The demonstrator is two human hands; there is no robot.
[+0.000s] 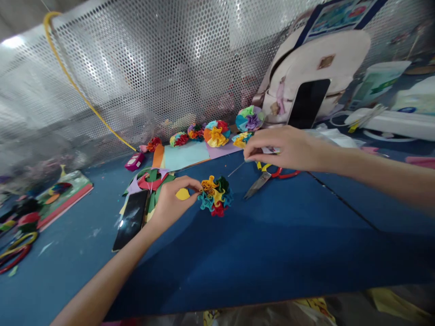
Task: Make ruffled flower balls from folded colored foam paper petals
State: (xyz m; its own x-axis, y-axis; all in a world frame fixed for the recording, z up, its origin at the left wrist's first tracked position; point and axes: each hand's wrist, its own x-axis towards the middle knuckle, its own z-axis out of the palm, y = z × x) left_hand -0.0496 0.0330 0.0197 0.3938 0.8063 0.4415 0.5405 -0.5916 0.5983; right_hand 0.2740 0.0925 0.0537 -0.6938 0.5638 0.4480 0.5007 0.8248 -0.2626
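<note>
At left, a phone lies against felt scraps. The left hand reaches right, its fingertips closed on the near side of a multicoloured felt flower, with a yellow petal just under the fingers. Farther right, the right hand pinches a needle between finger and thumb, its tip pointing toward the flower but apart from it, above scissors.

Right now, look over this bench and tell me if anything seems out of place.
A black phone lies across the colored scraps, beside the left hand holding a ruffled flower. It looks odd because it sits among the craft pieces, partly on top of them.
</note>
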